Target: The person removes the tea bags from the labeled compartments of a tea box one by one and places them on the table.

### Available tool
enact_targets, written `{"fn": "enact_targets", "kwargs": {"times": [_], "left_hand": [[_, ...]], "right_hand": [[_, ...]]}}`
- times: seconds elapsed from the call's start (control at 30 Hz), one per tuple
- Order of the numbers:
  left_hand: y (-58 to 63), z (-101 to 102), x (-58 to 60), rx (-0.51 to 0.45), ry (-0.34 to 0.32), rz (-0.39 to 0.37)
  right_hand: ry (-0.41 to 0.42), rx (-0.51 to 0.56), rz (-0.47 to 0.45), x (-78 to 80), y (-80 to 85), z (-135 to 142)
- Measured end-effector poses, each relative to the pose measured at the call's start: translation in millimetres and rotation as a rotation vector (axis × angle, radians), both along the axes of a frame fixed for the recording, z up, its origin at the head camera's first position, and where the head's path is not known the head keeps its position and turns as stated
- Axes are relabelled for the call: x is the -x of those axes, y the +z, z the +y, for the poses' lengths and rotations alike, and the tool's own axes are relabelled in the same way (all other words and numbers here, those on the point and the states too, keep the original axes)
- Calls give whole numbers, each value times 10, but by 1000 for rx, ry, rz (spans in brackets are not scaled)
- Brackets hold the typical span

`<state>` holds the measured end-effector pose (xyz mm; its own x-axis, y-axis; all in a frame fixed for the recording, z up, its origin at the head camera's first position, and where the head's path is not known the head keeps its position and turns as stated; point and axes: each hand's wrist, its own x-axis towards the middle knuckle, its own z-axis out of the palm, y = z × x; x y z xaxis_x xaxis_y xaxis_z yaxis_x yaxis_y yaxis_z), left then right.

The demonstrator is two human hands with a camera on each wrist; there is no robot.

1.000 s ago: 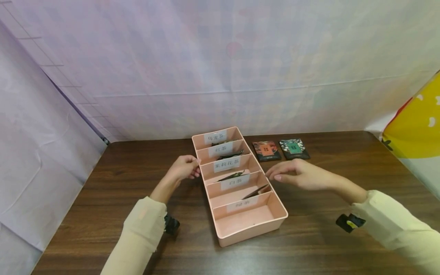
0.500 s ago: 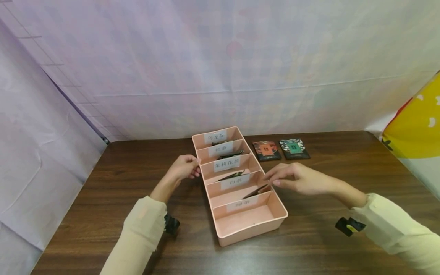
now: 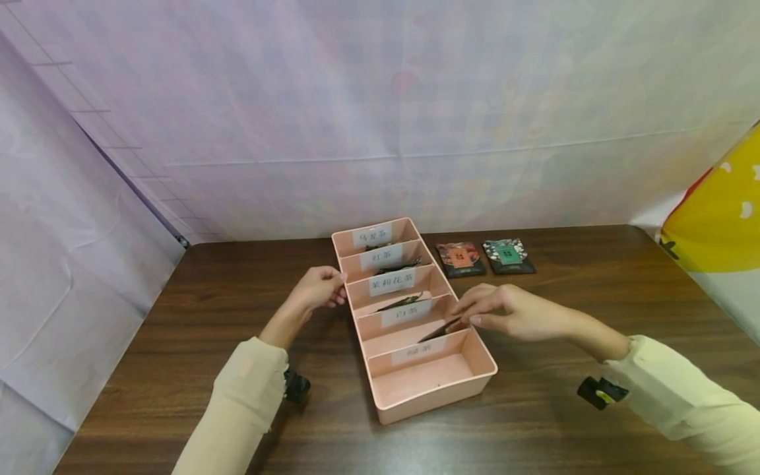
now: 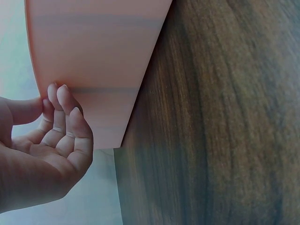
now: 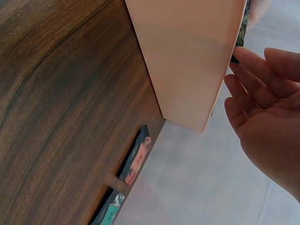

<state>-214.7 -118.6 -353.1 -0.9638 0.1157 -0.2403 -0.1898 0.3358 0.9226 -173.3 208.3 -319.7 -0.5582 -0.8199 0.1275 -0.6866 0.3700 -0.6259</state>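
Observation:
A pink divided box [image 3: 436,399] with white labels in Chinese characters stands on the table. My left hand [image 3: 320,287] pinches its left rim between thumb and finger, which the left wrist view shows at the edge of the pink wall. Over the right rim, my right hand [image 3: 510,313] reaches with fairly straight fingers into the compartment second from the front. Its fingertips are at the upper end of a dark tea packet [image 3: 439,330] leaning there. In the right wrist view, the packet's dark green edge [image 5: 243,33] shows above the rim, beside the fingertips, with the thumb apart from it.
Behind the box's right side, an orange-and-black tea packet [image 3: 460,259] and a green-and-black one [image 3: 508,256] lie flat on the brown wooden table [image 3: 594,277]. More packets [image 3: 400,303] stand in the farther compartments. A pale curtain [image 3: 285,119] hangs along the table's back edge.
My right hand has moved from outside the right rim slightly left and down, bringing its fingertips to the leaning packet. My left hand and the box stay in place.

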Motion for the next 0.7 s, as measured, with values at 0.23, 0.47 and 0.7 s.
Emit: {"fn": "enact_targets", "kwargs": {"times": [0.23, 0.47, 0.7], "left_hand": [[1, 1, 3, -3, 2, 0], [-5, 0, 9, -1, 3, -2], [-1, -1, 2, -1, 0, -1]], "right_hand": [[-20, -20, 40, 2, -3, -4], [-26, -21, 40, 3, -11, -3], [-37, -18, 16, 3, -5, -9]]}}
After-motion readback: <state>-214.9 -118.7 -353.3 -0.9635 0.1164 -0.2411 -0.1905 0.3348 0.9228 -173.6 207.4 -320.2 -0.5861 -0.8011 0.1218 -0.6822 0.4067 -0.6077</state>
